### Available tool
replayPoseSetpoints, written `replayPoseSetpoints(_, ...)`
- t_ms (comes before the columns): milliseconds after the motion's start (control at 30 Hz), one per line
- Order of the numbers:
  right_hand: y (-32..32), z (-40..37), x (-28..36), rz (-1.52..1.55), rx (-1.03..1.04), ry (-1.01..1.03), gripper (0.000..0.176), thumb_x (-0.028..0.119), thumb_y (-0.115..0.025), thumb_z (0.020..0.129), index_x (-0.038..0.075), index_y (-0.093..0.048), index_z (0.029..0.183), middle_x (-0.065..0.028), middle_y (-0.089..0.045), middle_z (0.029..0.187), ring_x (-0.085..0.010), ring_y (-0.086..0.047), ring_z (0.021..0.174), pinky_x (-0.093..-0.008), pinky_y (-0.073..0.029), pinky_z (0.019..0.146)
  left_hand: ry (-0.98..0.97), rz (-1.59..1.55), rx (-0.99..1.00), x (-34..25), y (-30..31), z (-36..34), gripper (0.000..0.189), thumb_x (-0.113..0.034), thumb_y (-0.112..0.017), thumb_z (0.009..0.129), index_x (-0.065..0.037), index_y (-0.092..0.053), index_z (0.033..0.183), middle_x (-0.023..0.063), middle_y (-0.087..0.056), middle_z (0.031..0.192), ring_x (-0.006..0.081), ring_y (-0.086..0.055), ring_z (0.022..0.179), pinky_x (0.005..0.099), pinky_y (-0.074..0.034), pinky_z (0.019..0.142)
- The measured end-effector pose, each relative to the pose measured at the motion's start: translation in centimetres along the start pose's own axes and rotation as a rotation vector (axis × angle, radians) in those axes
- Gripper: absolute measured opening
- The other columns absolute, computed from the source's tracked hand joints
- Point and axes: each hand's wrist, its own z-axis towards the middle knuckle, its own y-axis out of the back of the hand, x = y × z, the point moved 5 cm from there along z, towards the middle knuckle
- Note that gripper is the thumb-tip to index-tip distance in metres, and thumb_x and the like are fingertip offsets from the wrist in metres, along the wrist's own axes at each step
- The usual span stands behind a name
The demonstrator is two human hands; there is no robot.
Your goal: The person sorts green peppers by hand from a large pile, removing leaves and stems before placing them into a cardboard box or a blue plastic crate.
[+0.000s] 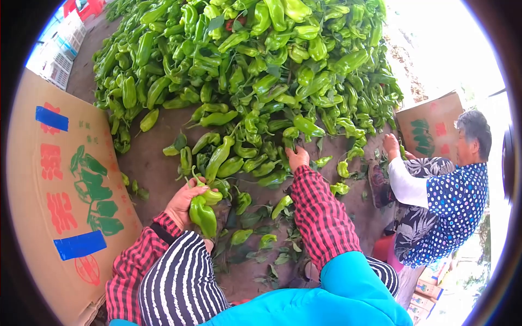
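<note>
My left hand (184, 205) is closed around a few green peppers (203, 216), whose wrinkled bodies stick out past the fingers and thumb. It hovers low over the ground, in front of my striped knee. Farther out, my right hand (297, 157) has its fingers closed at a small green pepper (291, 133) on the near edge of the heap; the fingertips are partly hidden. A large heap of green peppers (239, 65) rises beyond both hands. Between the hands, loose peppers lie on the ground, among them a long one (219, 157) beside my left hand.
A cardboard box (38, 179) with printed peppers and blue tape stands at the left. On the right sits another person (454, 185), one hand (390, 144) near the heap, with a second box (429, 127) behind. Fallen leaves (253, 220) litter the ground. White crates (62, 49) stand far left.
</note>
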Motion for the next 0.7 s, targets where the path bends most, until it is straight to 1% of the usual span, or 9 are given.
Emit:
replayPoseSetpoints(67,0.8,-2.6,0.3,0.124,-0.062,0.107,0.037,0.031,-0.059,0.079,0.003,-0.059,0.104,-0.0083,-0.061,0.095,-0.0181,-0.056,0.073,-0.0309,-0.045,0.065,0.007,0.066,-0.006,-0.2,-0.6,0.1,0.023,-0.002,-0.057,0.080,-0.008,-0.047,0.100,0.0134,-0.060,0.093,0.0253,-0.060,0.089,0.0355,-0.050,0.078)
replayPoseSetpoints(133,1.0,-6.4,-0.8,0.953,0.050,-0.157,0.033,0.032,-0.054,0.085,0.005,-0.057,0.105,-0.0033,-0.061,0.090,-0.0140,-0.055,0.068,-0.0276,-0.043,0.056,0.023,0.130,0.001,0.3,-1.3,0.4,0.020,-0.004,-0.058,0.080,-0.008,-0.048,0.096,0.0102,-0.060,0.090,0.0220,-0.061,0.084,0.0340,-0.051,0.073)
replayPoseSetpoints(233,1.1,-11.4,2.5,1.344,0.293,-0.077,0.028,0.030,-0.052,0.088,0.008,-0.055,0.106,-0.0004,-0.059,0.088,-0.0112,-0.054,0.067,-0.0227,-0.041,0.051,0.050,0.188,0.021,1.3,-1.8,1.2,0.023,-0.017,-0.064,0.081,-0.008,-0.049,0.096,0.0067,-0.060,0.088,0.0168,-0.060,0.079,0.0311,-0.051,0.070)
replayPoseSetpoints(300,0.8,-15.4,5.9,1.254,0.363,-0.152,0.028,0.023,-0.055,0.087,0.006,-0.050,0.109,-0.0018,-0.059,0.093,-0.0121,-0.055,0.073,-0.0214,-0.040,0.050,0.091,0.174,0.060,2.2,-1.4,2.1,0.023,-0.019,-0.063,0.081,-0.008,-0.051,0.098,0.0085,-0.061,0.090,0.0181,-0.061,0.081,0.0322,-0.052,0.071)
replayPoseSetpoints(400,-2.0,-19.8,9.6,1.056,0.454,0.248,0.032,0.011,-0.061,0.083,0.003,-0.047,0.111,-0.0044,-0.058,0.097,-0.0115,-0.055,0.084,-0.0258,-0.047,0.074,0.126,0.181,0.089,2.9,-2.7,1.9,0.033,-0.031,-0.066,0.079,-0.009,-0.051,0.098,0.0049,-0.060,0.086,0.0148,-0.060,0.073,0.0306,-0.052,0.061)
replayPoseSetpoints(567,-2.9,-19.6,9.0,0.973,0.687,0.265,0.018,0.009,-0.060,0.083,0.001,-0.057,0.099,-0.0052,-0.059,0.093,-0.0126,-0.057,0.080,-0.0264,-0.047,0.073,0.276,0.015,0.031,3.1,-2.1,1.2,0.031,-0.033,-0.065,0.078,-0.006,-0.058,0.092,0.0086,-0.063,0.084,0.0210,-0.062,0.077,0.0368,-0.053,0.068)
replayPoseSetpoints(633,0.0,-16.0,8.3,0.613,0.077,0.356,0.010,0.009,-0.060,0.081,0.002,-0.060,0.089,-0.0062,-0.059,0.083,-0.0175,-0.058,0.076,-0.0293,-0.047,0.070,0.281,-0.011,0.061,3.0,-2.2,1.0,0.031,-0.029,-0.062,0.078,-0.002,-0.058,0.092,0.0135,-0.063,0.084,0.0302,-0.060,0.088,0.0424,-0.050,0.082)
replayPoseSetpoints(667,0.2,-12.7,5.8,0.298,-0.217,0.451,0.017,0.007,-0.063,0.074,0.005,-0.060,0.091,-0.0098,-0.058,0.089,-0.0253,-0.055,0.086,-0.0354,-0.044,0.079,0.283,-0.014,0.061,3.2,-2.1,0.9,0.031,-0.029,-0.062,0.078,-0.002,-0.058,0.092,0.0135,-0.063,0.084,0.0302,-0.060,0.088,0.0424,-0.050,0.082)
replayPoseSetpoints(700,0.7,-10.8,3.8,0.017,-0.314,0.293,0.033,0.009,-0.064,0.070,0.009,-0.055,0.101,-0.0115,-0.054,0.104,-0.0304,-0.048,0.101,-0.0404,-0.038,0.088,0.276,-0.054,0.103,3.1,-2.5,0.9,0.033,-0.031,-0.062,0.077,-0.002,-0.059,0.092,0.0138,-0.063,0.085,0.0315,-0.059,0.091,0.0431,-0.048,0.085)
